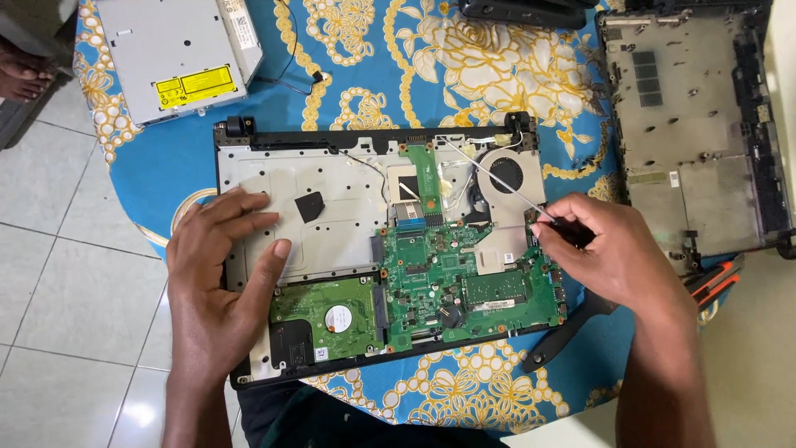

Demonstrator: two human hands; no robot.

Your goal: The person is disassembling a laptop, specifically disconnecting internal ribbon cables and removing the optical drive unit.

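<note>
Two hands over opened laptop (pixel 373 249), left hand (pixel 220 274) flat and open, right hand (pixel 613 253) pinching thin screwdriver (pixel 506 187)

Place: I read a home repair spot | floral blue tablecloth (pixel 464 50) on table | white floor tiles (pixel 66 274) | opened laptop (pixel 381 249) at the table's near edge

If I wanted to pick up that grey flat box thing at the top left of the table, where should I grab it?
Probably by its two long side edges. The grey optical drive lies flat on the blue flowered tablecloth, thin and wide, so fingers pinch the sides rather than the face. Come from above at its lower left corner, which juts past the table edge and is clear of the thin cable on its right.
</note>
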